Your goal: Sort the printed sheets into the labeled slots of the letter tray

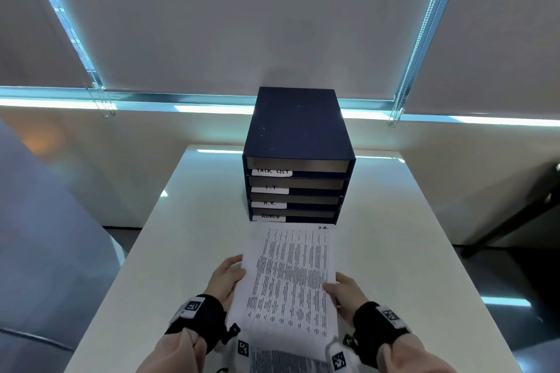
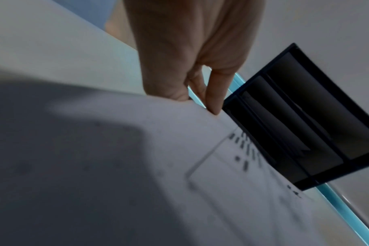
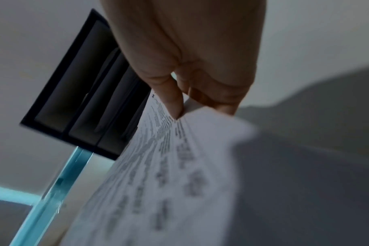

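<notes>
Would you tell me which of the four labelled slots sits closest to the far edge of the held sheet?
The ADMIN slot, the bottom one of the letter tray: the sheet ends just in front of it, while H.R., I.T. and TASK LIST stack above.

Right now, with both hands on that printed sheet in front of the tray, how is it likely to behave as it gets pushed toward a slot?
The printed sheet is probably floppy: the left hand and right hand each hold a side edge. It looks light, pinched only by fingertips. Its unsupported far edge may sag or catch on the letter tray.
</notes>
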The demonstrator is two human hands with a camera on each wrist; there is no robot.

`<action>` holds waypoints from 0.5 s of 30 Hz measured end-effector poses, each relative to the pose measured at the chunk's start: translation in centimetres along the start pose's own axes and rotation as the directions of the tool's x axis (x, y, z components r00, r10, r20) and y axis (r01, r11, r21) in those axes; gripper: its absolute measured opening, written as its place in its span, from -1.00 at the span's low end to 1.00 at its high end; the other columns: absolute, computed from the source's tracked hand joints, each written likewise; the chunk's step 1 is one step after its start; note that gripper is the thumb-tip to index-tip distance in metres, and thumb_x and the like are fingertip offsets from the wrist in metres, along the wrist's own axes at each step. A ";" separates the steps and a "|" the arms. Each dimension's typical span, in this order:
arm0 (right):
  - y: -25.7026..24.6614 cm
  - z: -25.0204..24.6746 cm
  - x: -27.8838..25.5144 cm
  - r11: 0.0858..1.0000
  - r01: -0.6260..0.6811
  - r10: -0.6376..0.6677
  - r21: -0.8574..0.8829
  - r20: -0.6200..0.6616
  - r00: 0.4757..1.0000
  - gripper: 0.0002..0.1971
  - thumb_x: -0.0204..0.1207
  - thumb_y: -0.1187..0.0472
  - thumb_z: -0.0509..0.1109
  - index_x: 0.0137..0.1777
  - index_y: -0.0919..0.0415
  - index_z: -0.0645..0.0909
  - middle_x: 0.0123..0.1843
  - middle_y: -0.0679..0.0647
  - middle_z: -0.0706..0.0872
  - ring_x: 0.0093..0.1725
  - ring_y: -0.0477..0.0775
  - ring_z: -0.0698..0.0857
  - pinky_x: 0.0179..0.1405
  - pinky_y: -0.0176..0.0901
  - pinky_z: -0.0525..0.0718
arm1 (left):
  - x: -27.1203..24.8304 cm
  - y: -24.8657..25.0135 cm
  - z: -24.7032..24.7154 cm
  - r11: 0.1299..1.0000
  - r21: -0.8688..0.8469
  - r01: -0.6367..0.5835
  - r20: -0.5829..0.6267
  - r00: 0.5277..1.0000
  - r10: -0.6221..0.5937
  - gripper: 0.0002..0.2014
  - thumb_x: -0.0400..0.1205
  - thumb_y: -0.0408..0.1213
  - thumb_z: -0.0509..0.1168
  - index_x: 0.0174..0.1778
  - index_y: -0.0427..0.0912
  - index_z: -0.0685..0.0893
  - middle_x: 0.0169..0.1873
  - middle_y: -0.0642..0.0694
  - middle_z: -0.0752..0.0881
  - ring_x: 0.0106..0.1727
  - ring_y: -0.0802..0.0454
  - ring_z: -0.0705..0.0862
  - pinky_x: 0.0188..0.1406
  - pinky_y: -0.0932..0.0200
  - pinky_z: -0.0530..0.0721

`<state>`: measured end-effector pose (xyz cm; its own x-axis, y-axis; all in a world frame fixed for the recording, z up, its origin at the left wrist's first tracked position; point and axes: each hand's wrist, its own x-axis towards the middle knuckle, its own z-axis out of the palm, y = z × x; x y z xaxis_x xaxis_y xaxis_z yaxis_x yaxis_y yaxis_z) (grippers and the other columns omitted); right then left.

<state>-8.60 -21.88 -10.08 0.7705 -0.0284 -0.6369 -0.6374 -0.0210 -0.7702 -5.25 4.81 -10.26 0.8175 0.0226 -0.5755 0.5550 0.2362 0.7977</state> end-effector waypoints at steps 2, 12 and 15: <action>-0.7 -0.5 1.7 0.997 -0.025 0.030 0.068 -0.064 0.998 -0.80 0.63 0.47 0.22 0.12 0.26 0.61 -0.63 0.08 0.51 -0.65 -0.02 0.41 -0.54 -0.29 0.40 | 0.5 0.9 0.8 1.000 0.003 -0.006 -0.005 1.000 0.006 -0.69 0.62 -0.63 0.14 0.27 -0.34 0.53 -0.09 -0.40 0.70 -0.21 -0.21 0.70 -0.22 -0.01 0.74; -9.4 -1.6 9.1 0.993 0.043 -0.028 0.109 -0.137 0.990 -0.65 0.66 0.41 0.21 0.43 0.38 0.46 0.39 0.63 0.49 0.07 0.47 0.65 0.18 0.11 0.59 | 2.4 2.9 3.0 0.975 0.217 0.045 0.119 0.990 -0.072 -0.80 0.67 -0.32 0.27 0.19 -0.28 0.59 0.01 -0.32 0.78 -0.06 -0.33 0.77 -0.13 -0.17 0.78; -10.0 -1.8 8.3 0.972 0.075 -0.061 0.224 -0.068 0.996 -0.71 0.66 0.46 0.18 0.35 0.29 0.49 0.29 0.50 0.60 0.15 0.51 0.65 0.30 0.28 0.57 | 3.6 1.9 3.3 0.972 0.235 0.009 0.116 0.993 -0.037 -0.76 0.72 -0.35 0.14 0.26 -0.37 0.52 -0.14 -0.44 0.74 -0.32 -0.29 0.70 -0.33 -0.03 0.69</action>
<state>4.13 -23.72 -7.64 0.8056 -0.0952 -0.5847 -0.5597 0.2009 -0.8040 -0.73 2.17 -10.26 0.8086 -0.0991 -0.5799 0.5829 0.0013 0.8125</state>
